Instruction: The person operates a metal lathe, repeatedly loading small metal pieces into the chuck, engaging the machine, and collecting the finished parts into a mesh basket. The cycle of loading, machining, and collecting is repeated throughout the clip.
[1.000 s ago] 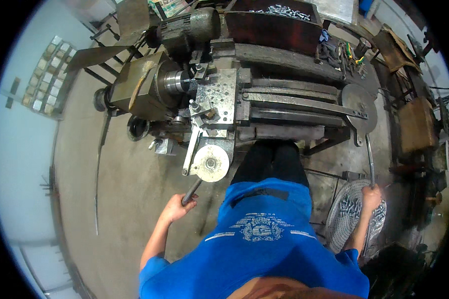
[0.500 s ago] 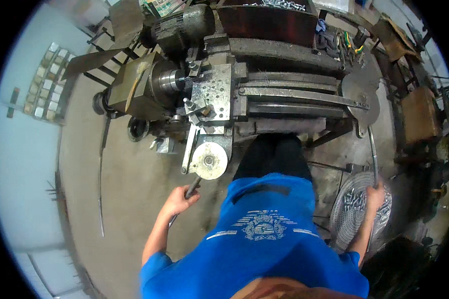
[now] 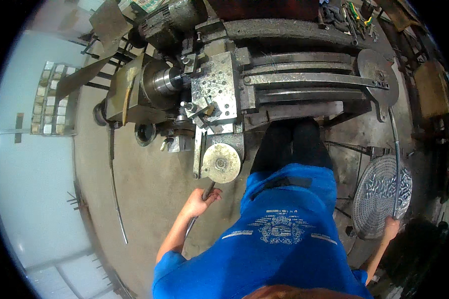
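My left hand [image 3: 202, 202] is closed around a dark lever [image 3: 209, 190] that sticks out from a pale round disc [image 3: 221, 163] at the front of a small lathe. Far over on the right, my right hand [image 3: 391, 227] grips the lower end of a long steel lever [image 3: 397, 149]. That lever runs up to a grey round plate [image 3: 378, 77] at the end of the machine, where a flat link bar [image 3: 309, 79] is joined. A drilled metal slide plate [image 3: 213, 87] carries clamped tool holders [image 3: 200, 110], beside the shiny round chuck [image 3: 167, 80].
Below the right lever, a perforated round basket [image 3: 366, 214] holds many small metal parts. A motor [image 3: 167, 25] sits behind the boxy headstock [image 3: 122, 94], with a brush on it. Hand tools [image 3: 356, 22] lie at the back right. A thin rod [image 3: 115, 192] stands at left.
My right hand has moved down to the end of its lever. My left hand still holds the other lever. The whole view has shifted, so the machine appears slightly further right.
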Available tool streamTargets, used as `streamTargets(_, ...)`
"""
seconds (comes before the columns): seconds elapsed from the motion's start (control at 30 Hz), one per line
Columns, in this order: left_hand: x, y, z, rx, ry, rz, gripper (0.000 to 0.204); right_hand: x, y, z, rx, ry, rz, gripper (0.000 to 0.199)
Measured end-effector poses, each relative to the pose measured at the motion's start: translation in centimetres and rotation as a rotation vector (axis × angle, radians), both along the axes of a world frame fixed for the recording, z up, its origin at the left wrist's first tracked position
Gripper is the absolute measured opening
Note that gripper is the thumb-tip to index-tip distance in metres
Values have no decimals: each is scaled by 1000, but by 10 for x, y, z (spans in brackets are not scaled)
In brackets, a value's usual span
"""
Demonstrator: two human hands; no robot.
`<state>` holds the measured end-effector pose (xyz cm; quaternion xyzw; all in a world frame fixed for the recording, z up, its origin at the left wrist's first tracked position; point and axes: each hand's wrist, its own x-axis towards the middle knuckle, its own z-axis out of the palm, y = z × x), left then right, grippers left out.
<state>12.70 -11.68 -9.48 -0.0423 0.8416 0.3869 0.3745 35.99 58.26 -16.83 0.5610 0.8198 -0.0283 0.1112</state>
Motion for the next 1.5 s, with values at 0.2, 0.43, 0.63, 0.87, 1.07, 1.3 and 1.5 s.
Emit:
streamTargets(0.2,0,-2,-4,54,47,17,20,-16,-26,20,64,-1,-117,50)
streamTargets(0.43,1,-1,-2,30,41,28,20,-1,-19,9,82,-12,-41,50)
streamTargets(0.63,-1,1,2,34,60,23,20,-15,-41,24,82,23,-139,49)
streamTargets(0.87,-2,2,5,1,63,-12,18,11,-24,5,107,61,15,47)
streamTargets(1.07,-1,0,2,26,41,-1,19,23,-20,-13,200,102,35,45)
streamTargets(1.3,-2,0,-1,28,44,-2,19,13,-38,2,126,85,22,42)
streamTargets(1.5,-1,-2,-3,36,59,6,19,1,-54,12,116,76,-33,45)
